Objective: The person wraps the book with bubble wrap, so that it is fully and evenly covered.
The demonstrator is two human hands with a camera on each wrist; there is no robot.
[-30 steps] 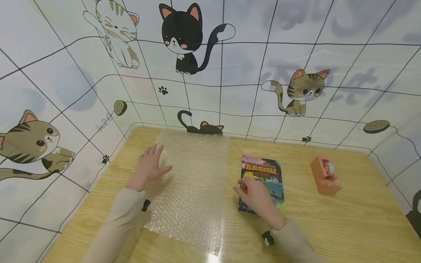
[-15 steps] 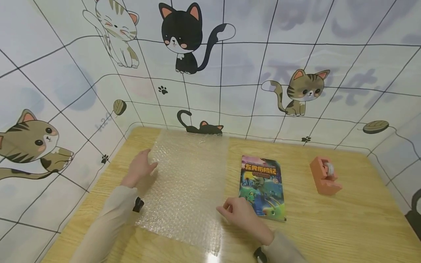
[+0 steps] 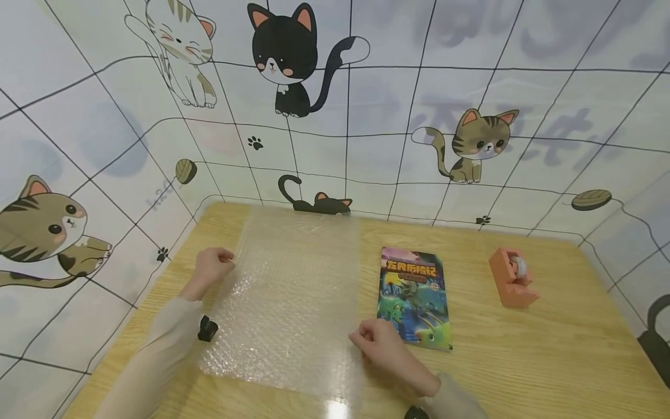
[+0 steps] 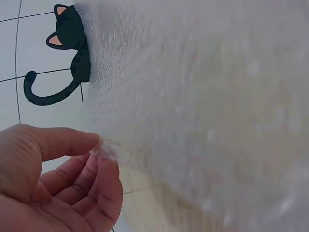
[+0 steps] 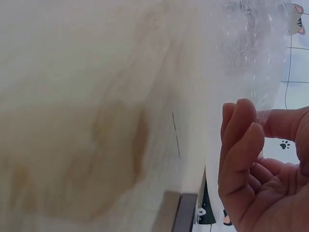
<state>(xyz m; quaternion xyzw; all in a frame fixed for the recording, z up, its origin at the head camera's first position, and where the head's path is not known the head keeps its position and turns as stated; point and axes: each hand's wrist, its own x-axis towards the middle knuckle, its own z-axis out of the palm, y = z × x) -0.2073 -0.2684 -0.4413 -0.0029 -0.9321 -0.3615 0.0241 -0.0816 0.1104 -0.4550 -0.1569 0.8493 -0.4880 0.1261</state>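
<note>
A clear sheet of bubble wrap (image 3: 293,297) spreads over the left half of the wooden table. Its left edge is pinched between thumb and fingertips of my left hand (image 3: 209,270); the left wrist view shows the wrap (image 4: 159,92) caught there. Across from it, my right hand (image 3: 384,344) pinches the right edge nearer the front, and the thumb and fingers meet on the film (image 5: 256,58) in the right wrist view. Just beyond the right hand lies a colourful book (image 3: 413,299) with dinosaurs on its cover, face up.
An orange tape dispenser (image 3: 513,278) with a roll of tape stands right of the book on the wooden table (image 3: 528,361). Walls (image 3: 387,93) printed with cartoon cats and grid lines rise behind the table and at both sides.
My left hand has gone from above the wrap to its left edge and now pinches it. The right hand has come from over the book to the right edge. The wrap's near-left corner has shifted left.
</note>
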